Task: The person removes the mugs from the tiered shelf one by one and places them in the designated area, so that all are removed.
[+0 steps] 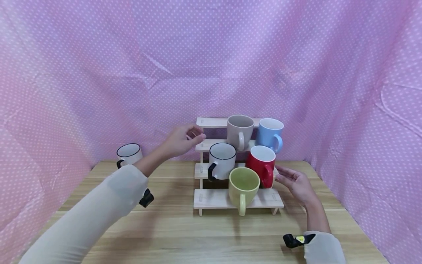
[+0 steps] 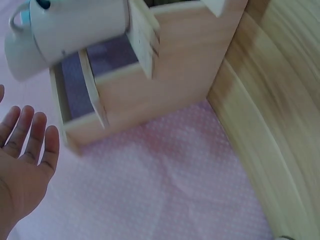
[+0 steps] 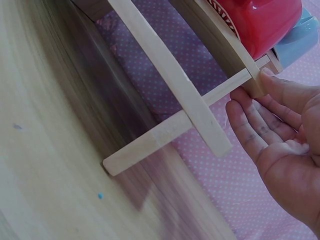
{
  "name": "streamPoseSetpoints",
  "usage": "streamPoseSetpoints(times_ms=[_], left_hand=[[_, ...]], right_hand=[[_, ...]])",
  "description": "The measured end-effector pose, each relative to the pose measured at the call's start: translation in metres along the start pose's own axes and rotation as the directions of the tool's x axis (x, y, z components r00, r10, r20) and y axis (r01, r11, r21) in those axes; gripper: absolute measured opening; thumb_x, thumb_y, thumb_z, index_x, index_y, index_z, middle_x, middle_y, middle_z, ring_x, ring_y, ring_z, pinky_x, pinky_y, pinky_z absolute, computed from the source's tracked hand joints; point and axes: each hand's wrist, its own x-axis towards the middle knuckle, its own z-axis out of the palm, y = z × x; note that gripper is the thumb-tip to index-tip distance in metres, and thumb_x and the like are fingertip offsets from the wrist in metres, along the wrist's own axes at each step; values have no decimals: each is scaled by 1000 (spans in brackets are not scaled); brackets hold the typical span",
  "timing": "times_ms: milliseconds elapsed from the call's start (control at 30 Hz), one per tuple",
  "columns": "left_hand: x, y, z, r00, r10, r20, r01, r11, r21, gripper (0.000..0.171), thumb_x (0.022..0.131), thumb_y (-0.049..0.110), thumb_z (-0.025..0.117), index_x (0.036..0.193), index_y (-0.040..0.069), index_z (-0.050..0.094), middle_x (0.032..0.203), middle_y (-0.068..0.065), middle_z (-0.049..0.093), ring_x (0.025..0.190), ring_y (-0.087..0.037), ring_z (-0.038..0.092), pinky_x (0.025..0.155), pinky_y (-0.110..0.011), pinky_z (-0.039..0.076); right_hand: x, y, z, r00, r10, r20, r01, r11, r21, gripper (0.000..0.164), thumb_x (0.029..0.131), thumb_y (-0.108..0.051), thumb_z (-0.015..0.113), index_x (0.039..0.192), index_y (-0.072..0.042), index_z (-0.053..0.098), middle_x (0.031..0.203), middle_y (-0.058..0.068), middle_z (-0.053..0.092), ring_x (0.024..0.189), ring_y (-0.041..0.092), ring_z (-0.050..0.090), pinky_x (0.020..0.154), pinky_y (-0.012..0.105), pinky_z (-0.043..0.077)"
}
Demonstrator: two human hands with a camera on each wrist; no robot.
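Note:
A tiered wooden rack [image 1: 211, 198] holds several mugs. On its lowest shelf is a yellow-green mug [image 1: 244, 187]. One shelf up stand a white mug [image 1: 222, 165] with black rim and handle and a red mug [image 1: 258, 165]. Higher up are a beige mug [image 1: 235, 134] and a light blue mug [image 1: 267, 135]. My left hand [image 1: 184, 141] is beside the rack's upper left end, fingers loosely bent and nothing held; the left wrist view shows its fingers apart from the wood. With thumb and fingers, my right hand [image 3: 287, 145] pinches the right end of the red mug's shelf [image 3: 250, 75].
Another white mug [image 1: 130, 154] with a black rim stands on the wooden table [image 1: 171, 234] at the back left, partly behind my left forearm. A pink dotted cloth [image 1: 211, 55] hangs behind the table and along both sides.

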Motion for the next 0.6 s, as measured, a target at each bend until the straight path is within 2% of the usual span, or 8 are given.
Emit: streamPoseSetpoints(times_ms=[167,400,600], left_hand=[[4,18,17,997,64,53,-63,998,-31,35,102,34,64,122,5,66,109,-6,71,97,-21,66,82,-36,58],[10,42,37,987,133,86,-135,991,17,34,101,33,66,120,5,67,105,-1,70,95,-15,65,83,-33,56],[16,57,53,987,105,123,-104,994,-16,32,101,34,67,120,9,66,105,1,68,97,-13,64,81,-28,56]], right_hand=[[0,1,0,1000,-8,1,8,1000,9,60,100,-20,69,148,9,45,147,32,48,106,-3,66,91,14,53],[0,-1,1,1000,-4,3,3,1000,23,60,100,-18,69,148,9,45,145,32,51,105,-2,67,91,15,54],[-2,-3,1,1000,9,0,-9,1000,13,61,100,-20,69,149,8,44,147,32,48,106,-4,65,91,14,53]])
